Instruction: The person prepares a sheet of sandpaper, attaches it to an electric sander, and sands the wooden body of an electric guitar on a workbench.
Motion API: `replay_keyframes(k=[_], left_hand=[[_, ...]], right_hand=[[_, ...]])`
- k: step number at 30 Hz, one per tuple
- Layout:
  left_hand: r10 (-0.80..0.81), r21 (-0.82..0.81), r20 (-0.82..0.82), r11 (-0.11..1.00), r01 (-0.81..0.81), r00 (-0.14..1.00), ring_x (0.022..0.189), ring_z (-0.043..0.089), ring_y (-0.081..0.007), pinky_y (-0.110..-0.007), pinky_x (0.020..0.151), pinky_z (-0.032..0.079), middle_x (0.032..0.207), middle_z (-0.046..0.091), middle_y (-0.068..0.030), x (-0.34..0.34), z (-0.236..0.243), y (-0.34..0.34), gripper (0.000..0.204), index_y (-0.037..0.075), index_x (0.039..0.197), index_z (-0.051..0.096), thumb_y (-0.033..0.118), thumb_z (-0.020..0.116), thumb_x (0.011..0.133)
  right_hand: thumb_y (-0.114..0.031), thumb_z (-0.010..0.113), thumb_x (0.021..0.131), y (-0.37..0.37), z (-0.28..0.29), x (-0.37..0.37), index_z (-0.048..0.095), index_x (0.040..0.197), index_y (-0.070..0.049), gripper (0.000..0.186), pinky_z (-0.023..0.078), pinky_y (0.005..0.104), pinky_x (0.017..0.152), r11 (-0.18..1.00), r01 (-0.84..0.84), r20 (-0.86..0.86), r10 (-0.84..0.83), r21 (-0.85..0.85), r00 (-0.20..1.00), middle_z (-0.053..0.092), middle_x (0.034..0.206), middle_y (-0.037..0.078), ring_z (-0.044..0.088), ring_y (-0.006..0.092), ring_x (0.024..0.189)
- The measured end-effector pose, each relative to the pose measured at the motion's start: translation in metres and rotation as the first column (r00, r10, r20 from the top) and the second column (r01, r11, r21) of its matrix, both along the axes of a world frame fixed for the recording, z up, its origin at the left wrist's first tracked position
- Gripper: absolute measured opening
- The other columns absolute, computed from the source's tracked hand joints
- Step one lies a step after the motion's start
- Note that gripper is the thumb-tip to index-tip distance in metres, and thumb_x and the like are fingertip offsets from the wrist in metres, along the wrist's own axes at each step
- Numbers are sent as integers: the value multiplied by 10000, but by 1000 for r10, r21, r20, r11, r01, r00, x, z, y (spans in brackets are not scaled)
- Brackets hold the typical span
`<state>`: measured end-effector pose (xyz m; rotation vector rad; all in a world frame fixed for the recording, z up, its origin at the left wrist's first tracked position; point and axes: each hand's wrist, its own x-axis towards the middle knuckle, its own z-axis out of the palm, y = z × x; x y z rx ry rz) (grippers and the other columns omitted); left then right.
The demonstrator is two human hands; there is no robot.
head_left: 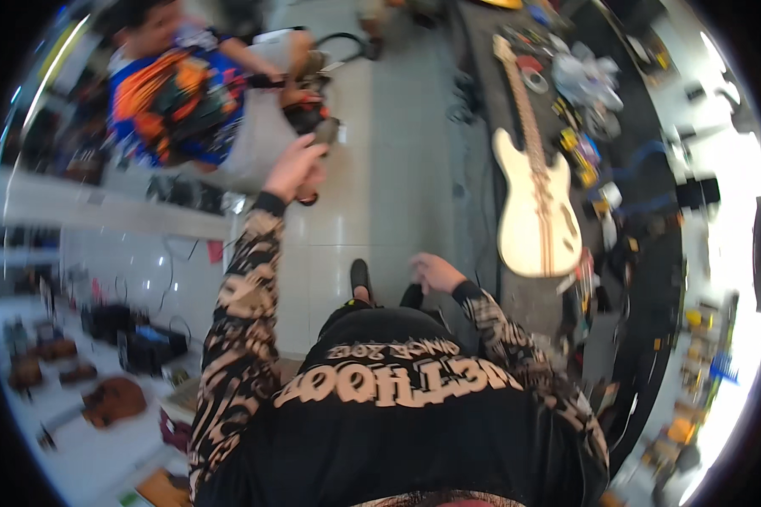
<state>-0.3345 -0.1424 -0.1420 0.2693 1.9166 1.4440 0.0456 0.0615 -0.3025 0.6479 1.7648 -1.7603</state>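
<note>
My left hand [294, 171] reaches forward with its fingers closed around a dark, rounded object [326, 132]. Motion blur hides what kind of thing it is. My right hand [437, 274] hangs in front of my body, loosely bent and slightly smeared, with nothing visible in it. To its right, a pale electric guitar [539, 221] with darker stripes down the middle lies on a dark workbench [516, 300], its neck pointing away. Neither hand touches the guitar.
A seated person in a colourful shirt [182, 106] is close by at the front left. Cables, tools and a clear plastic bag [588, 78] crowd the bench's far side. Brown guitar-shaped pieces [114, 400] lie on a white surface at lower left. Tiled floor [338, 211] runs ahead.
</note>
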Motion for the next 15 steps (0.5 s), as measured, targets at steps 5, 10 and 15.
replay_keyframes(k=[5,10,15], left_hand=[[-121,-141,343,974,178,932,742,713,-187,-361,706,610,1079,760,-118,7,-86,-48,485,74,1504,595,340,677,1107],[-335,-320,390,824,467,858,789,716,-198,-361,734,610,1170,757,-128,34,-153,4,529,59,1506,591,348,696,1076],[-760,-350,335,449,822,557,905,769,-253,-398,802,618,1262,764,-157,89,-181,87,611,46,1560,580,332,728,1041]], right_hand=[[-42,577,1018,-38,-21,11,686,1416,-51,412,584,464,1056,889,68,-204,29,453,979,732,1353,198,722,370,1245],[-108,603,1031,-73,-14,73,743,1318,-31,329,549,470,1115,836,339,-79,-340,431,937,756,1289,231,714,407,1237],[-171,617,1045,-105,-10,153,775,1209,5,287,553,496,1086,651,564,-83,-615,507,784,768,1283,266,713,432,1236]])
